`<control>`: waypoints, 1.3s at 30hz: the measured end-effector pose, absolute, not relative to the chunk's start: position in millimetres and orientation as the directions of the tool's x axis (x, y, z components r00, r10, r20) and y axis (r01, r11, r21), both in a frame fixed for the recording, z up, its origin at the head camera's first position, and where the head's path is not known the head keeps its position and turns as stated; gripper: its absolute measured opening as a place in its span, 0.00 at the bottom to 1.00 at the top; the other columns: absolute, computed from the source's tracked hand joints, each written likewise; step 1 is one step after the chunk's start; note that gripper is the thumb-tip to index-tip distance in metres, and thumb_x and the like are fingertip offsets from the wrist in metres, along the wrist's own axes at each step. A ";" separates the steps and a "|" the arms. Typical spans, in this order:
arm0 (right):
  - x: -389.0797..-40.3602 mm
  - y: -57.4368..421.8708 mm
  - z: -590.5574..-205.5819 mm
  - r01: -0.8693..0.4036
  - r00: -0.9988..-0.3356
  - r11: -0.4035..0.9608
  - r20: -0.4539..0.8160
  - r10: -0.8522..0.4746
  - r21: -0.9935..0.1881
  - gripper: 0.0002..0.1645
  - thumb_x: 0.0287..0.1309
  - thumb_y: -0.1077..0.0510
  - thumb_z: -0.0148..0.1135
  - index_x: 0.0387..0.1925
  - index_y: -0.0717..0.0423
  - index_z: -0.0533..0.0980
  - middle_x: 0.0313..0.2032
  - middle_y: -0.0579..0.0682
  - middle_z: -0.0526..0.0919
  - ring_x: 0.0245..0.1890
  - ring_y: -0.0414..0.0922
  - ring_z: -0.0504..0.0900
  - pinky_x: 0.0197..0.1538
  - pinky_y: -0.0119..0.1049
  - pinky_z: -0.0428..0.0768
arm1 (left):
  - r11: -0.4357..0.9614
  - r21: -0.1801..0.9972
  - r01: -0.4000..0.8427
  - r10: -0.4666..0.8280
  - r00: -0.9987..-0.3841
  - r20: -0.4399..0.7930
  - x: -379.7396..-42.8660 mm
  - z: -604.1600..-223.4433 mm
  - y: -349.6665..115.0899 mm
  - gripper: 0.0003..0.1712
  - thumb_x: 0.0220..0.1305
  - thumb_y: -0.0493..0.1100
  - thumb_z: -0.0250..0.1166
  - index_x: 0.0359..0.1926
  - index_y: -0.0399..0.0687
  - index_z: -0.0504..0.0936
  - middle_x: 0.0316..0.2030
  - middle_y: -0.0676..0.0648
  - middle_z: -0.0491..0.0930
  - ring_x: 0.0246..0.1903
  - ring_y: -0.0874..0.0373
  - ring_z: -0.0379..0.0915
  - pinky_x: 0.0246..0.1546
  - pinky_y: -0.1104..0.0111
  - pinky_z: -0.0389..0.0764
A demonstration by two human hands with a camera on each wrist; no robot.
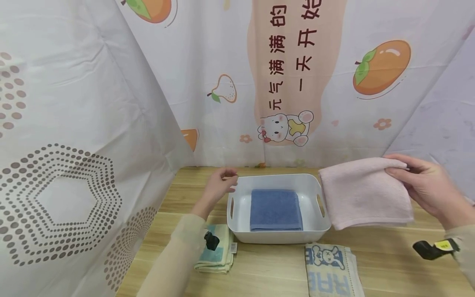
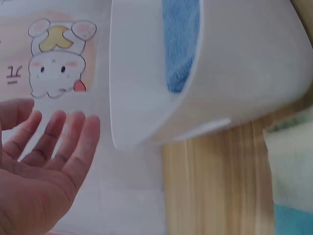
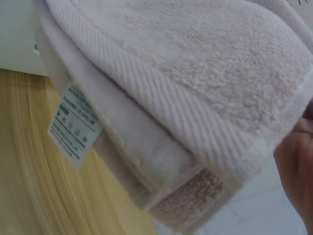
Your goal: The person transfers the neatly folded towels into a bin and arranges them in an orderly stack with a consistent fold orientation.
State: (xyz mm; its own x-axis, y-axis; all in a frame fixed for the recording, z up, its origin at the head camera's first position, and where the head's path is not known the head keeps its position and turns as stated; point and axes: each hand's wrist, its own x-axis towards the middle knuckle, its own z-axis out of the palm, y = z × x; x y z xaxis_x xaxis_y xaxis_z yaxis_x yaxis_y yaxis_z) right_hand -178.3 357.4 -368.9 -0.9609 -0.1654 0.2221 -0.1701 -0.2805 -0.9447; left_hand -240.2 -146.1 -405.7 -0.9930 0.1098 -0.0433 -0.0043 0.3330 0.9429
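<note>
Pink towel (image 1: pixel 365 196), seemingly in right grip (image 1: pixel 432 183)

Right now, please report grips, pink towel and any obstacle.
Right grip holds pink towel, raised beside white bin. Left grip empty, near bin's left end. Blue towel occupies bin's middle.

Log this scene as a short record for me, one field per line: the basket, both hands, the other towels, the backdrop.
Basket: white, on a wooden table, folded blue towel inside
Left hand: holds nothing, beside the basket's left end
Right hand: holds a folded pink towel near the basket's right end
Front left: folded cream-and-teal towel
Front right: cartoon-print towel
Backdrop: printed cloth
</note>
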 end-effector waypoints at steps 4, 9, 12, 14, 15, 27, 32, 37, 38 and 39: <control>-178.6 354.6 -368.6 -0.163 -0.963 -0.272 0.213 -0.165 -0.948 0.23 0.60 0.76 0.49 0.58 0.66 0.69 0.42 0.52 0.81 0.35 0.44 0.83 0.28 0.37 0.81 | 0.311 0.950 0.034 0.204 -0.979 -0.031 -237.3 -401.3 -132.3 0.16 0.64 0.46 0.61 0.52 0.53 0.75 0.45 0.48 0.76 0.41 0.53 0.77 0.37 0.63 0.81; -179.5 351.4 -365.9 -0.168 -0.962 -0.247 0.214 -0.172 -0.954 0.23 0.61 0.75 0.49 0.58 0.67 0.69 0.42 0.52 0.80 0.35 0.44 0.82 0.29 0.36 0.81 | 0.253 0.964 0.084 0.311 -0.950 0.002 -231.8 -395.9 -114.2 0.18 0.64 0.47 0.61 0.54 0.54 0.74 0.47 0.47 0.76 0.43 0.51 0.77 0.38 0.62 0.81; -179.8 349.3 -363.5 -0.175 -0.961 -0.235 0.218 -0.172 -0.956 0.23 0.61 0.75 0.49 0.58 0.67 0.69 0.42 0.51 0.80 0.35 0.43 0.82 0.29 0.36 0.81 | 0.205 0.973 0.109 0.368 -0.930 0.027 -228.9 -393.1 -103.3 0.18 0.63 0.47 0.62 0.54 0.55 0.74 0.48 0.46 0.76 0.44 0.49 0.77 0.39 0.60 0.80; -180.0 347.9 -361.8 -0.180 -0.960 -0.230 0.221 -0.171 -0.957 0.23 0.61 0.75 0.49 0.58 0.67 0.69 0.42 0.51 0.81 0.35 0.43 0.82 0.29 0.36 0.81 | 0.171 0.978 0.120 0.400 -0.916 0.042 -227.8 -391.8 -96.5 0.18 0.63 0.47 0.62 0.54 0.56 0.74 0.49 0.45 0.76 0.45 0.48 0.77 0.40 0.59 0.80; -180.1 347.2 -360.8 -0.180 -0.960 -0.226 0.221 -0.172 -0.957 0.23 0.61 0.75 0.49 0.58 0.67 0.68 0.42 0.51 0.81 0.35 0.43 0.82 0.29 0.36 0.81 | 0.162 0.979 0.127 0.413 -0.909 0.049 -227.3 -391.3 -93.5 0.18 0.63 0.47 0.62 0.54 0.57 0.75 0.49 0.45 0.77 0.45 0.49 0.77 0.41 0.59 0.80; -181.9 336.3 -348.6 -0.179 -0.963 -0.207 0.215 -0.164 -0.962 0.24 0.60 0.74 0.51 0.59 0.67 0.68 0.43 0.52 0.81 0.37 0.43 0.82 0.30 0.36 0.81 | 0.069 0.982 0.178 0.489 -0.863 0.123 -219.8 -381.8 -65.2 0.20 0.63 0.41 0.62 0.57 0.54 0.73 0.49 0.41 0.75 0.44 0.47 0.77 0.40 0.61 0.80; -181.5 331.7 -342.8 -0.180 -0.964 -0.220 0.216 -0.153 -0.959 0.25 0.60 0.74 0.51 0.59 0.67 0.68 0.44 0.52 0.81 0.37 0.44 0.82 0.29 0.37 0.81 | 0.043 0.978 0.205 0.515 -0.843 0.155 -209.2 -367.3 -56.4 0.22 0.64 0.37 0.60 0.58 0.49 0.71 0.50 0.40 0.75 0.45 0.48 0.76 0.41 0.59 0.80; -181.6 323.9 -338.4 -0.177 -0.958 -0.268 0.228 -0.172 -0.947 0.25 0.60 0.75 0.50 0.59 0.67 0.68 0.43 0.52 0.80 0.35 0.45 0.82 0.28 0.37 0.81 | 0.050 0.974 0.222 0.518 -0.839 0.165 -205.5 -361.2 -49.7 0.22 0.63 0.38 0.61 0.59 0.54 0.71 0.52 0.42 0.74 0.48 0.54 0.75 0.41 0.60 0.80; -182.1 321.9 -338.2 -0.181 -0.954 -0.286 0.238 -0.179 -0.941 0.24 0.60 0.76 0.49 0.59 0.67 0.68 0.43 0.53 0.80 0.35 0.45 0.82 0.28 0.37 0.81 | 0.045 0.974 0.223 0.521 -0.837 0.168 -206.1 -362.0 -48.6 0.23 0.63 0.39 0.60 0.59 0.55 0.71 0.54 0.42 0.73 0.48 0.53 0.74 0.41 0.61 0.79; -182.7 320.0 -338.3 -0.183 -0.951 -0.306 0.247 -0.187 -0.934 0.24 0.60 0.77 0.48 0.58 0.67 0.69 0.43 0.53 0.81 0.35 0.45 0.82 0.28 0.37 0.81 | 0.033 0.975 0.219 0.525 -0.834 0.169 -206.5 -362.2 -47.8 0.23 0.64 0.39 0.60 0.59 0.55 0.71 0.54 0.41 0.72 0.49 0.52 0.74 0.42 0.61 0.79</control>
